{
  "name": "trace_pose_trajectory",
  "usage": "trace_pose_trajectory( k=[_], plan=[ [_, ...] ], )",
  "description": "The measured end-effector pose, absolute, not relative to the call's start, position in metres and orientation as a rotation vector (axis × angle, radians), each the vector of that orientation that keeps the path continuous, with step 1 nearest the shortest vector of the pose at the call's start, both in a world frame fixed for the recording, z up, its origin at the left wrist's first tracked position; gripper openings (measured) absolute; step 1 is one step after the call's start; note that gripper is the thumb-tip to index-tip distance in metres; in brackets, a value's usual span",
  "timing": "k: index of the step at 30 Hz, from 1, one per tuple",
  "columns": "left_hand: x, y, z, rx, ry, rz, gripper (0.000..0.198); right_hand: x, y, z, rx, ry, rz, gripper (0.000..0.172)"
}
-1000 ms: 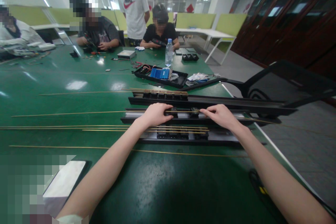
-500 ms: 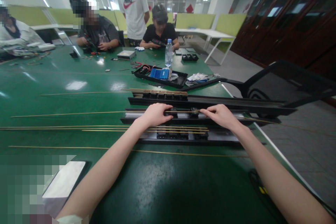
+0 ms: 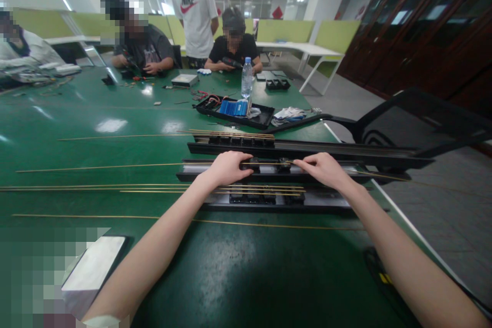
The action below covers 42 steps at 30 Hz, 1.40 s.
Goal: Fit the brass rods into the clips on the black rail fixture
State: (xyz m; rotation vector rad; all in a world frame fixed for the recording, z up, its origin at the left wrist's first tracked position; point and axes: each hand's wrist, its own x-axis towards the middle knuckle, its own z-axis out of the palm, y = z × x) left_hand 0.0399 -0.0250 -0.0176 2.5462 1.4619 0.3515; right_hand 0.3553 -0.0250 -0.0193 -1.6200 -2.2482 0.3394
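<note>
My left hand (image 3: 230,168) has its thumb and fingers closed about a small black block (image 3: 253,165) in the middle black channel rail (image 3: 277,178). A thin brass-coloured rod (image 3: 115,167) runs under that hand and across the block, stretching far to the left. Farther right, my right hand (image 3: 323,168) pinches the rod beside a second black block (image 3: 284,164). Nearer me lies another rail (image 3: 284,208) with several black blocks and rods on it. Behind the middle rail is a third rail (image 3: 326,151), also carrying blocks and rods.
A loose rod (image 3: 269,224) crosses the green table (image 3: 230,277) in front. Beyond the rails are a black tray (image 3: 265,119), gloves (image 3: 288,115) and a water bottle (image 3: 246,79). A mesh chair (image 3: 423,118) stands right. Several people are across the table.
</note>
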Motion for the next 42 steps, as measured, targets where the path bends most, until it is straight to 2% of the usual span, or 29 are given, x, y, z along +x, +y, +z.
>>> trace_pose_trajectory(
  k=[21, 35, 39, 42],
  plan=[
    [0.039, -0.023, -0.02, 2.555, 1.461, 0.355, 0.053, 0.375, -0.019, -0.015, -1.671, -2.192, 0.35, 0.065],
    [0.034, -0.025, -0.011, 2.57, 1.411, 0.344, 0.057, 0.362, -0.041, 0.017, -1.676, -2.148, 0.257, 0.061],
    [0.033, -0.035, 0.007, 2.571, 1.434, 0.477, 0.054, 0.352, -0.049, 0.024, -1.65, -2.152, 0.25, 0.062],
    [0.042, -0.047, 0.017, 2.51, 1.245, 0.65, 0.052, 0.339, -0.056, 0.031, -1.632, -2.163, 0.259, 0.061]
  ],
)
